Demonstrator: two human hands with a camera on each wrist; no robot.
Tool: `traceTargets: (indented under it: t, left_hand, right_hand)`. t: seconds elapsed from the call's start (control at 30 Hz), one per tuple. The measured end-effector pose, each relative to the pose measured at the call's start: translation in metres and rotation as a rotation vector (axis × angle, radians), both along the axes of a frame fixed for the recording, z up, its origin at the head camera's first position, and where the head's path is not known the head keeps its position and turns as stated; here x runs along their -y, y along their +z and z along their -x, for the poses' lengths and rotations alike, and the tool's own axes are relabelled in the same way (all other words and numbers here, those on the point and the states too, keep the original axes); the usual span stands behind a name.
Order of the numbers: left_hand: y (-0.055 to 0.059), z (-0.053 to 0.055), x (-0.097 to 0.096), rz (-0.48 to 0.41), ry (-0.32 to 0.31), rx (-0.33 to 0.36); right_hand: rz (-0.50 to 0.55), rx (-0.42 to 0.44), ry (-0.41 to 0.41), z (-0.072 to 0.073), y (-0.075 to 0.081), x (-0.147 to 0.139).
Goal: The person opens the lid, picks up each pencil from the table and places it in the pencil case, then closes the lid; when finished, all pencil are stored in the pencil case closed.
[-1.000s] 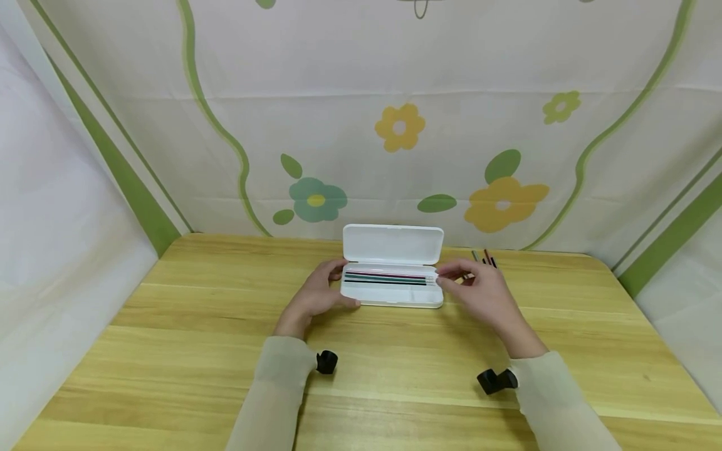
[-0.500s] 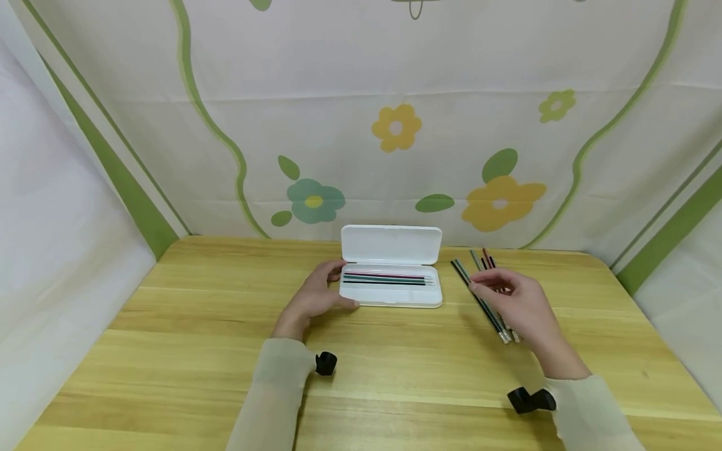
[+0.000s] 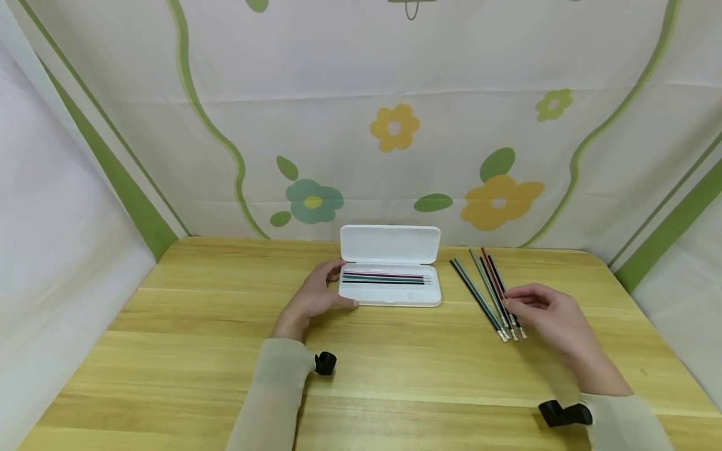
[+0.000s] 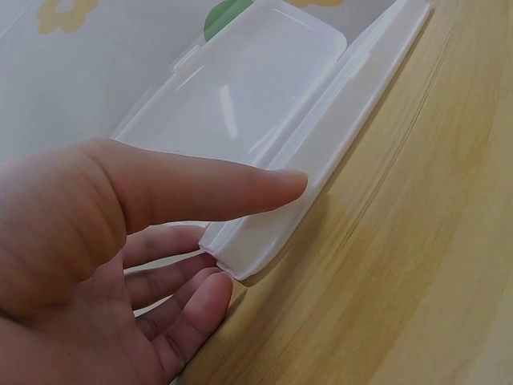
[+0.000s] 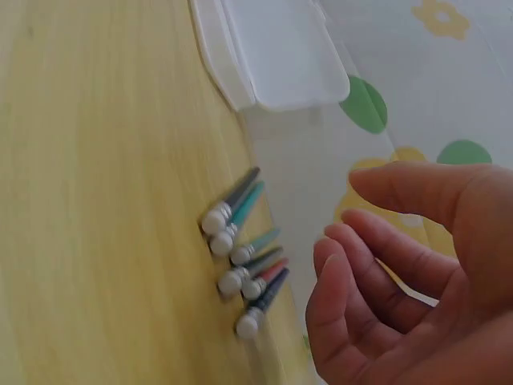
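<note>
A white pencil case [image 3: 389, 295] stands with its lid [image 3: 389, 244] raised, and several dark, green and red pencils [image 3: 383, 279] lie lengthwise in its tray. My left hand [image 3: 316, 294] holds the case's left end; in the left wrist view the thumb [image 4: 232, 188] lies along the front wall and the fingers are at the end. To the right, several loose pencils [image 3: 479, 297] with white erasers lie fanned on the table, eraser ends toward me. My right hand [image 3: 553, 316] hovers by the rightmost ones, fingers loosely bent, thumb and fingertips apart with nothing between them in the right wrist view.
The wooden table [image 3: 395, 376] reaches back to a pale cloth backdrop [image 3: 316, 125] with printed flowers, close behind the raised lid. White cloth [image 3: 68, 250] also hangs along the left side. Black wrist cameras [image 3: 325, 363] sit on both sleeves.
My right hand has moved from the case's right end rightward and toward me, over to the loose pencils, uncovering them. The left hand stays on the case.
</note>
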State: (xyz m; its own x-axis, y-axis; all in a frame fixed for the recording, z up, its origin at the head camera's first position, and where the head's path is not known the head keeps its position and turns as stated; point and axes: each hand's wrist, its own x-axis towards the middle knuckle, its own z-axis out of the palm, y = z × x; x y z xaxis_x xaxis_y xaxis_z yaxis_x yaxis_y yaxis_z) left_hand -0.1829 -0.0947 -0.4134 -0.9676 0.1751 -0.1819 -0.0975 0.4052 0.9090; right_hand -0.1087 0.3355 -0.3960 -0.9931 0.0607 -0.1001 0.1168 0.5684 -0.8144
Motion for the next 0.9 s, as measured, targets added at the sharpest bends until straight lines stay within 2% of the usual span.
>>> traceTargets:
  t: [0.13,0.47,0.9]
  left_hand:
    - [-0.001,-0.001,0.0,-0.002,0.007,0.004]
    - [-0.001,0.0,0.0,-0.014,0.002,-0.002]
    - [-0.001,-0.001,-0.001,-0.013,0.004,-0.005]
  right_hand:
    - [0.041,0.04,0.002,0.002,-0.003,-0.012]
    - [0.018,0.159,0.028,0.005,-0.009,-0.025]
    - [-0.123,0.195,0.02,0.009,-0.011,-0.021]
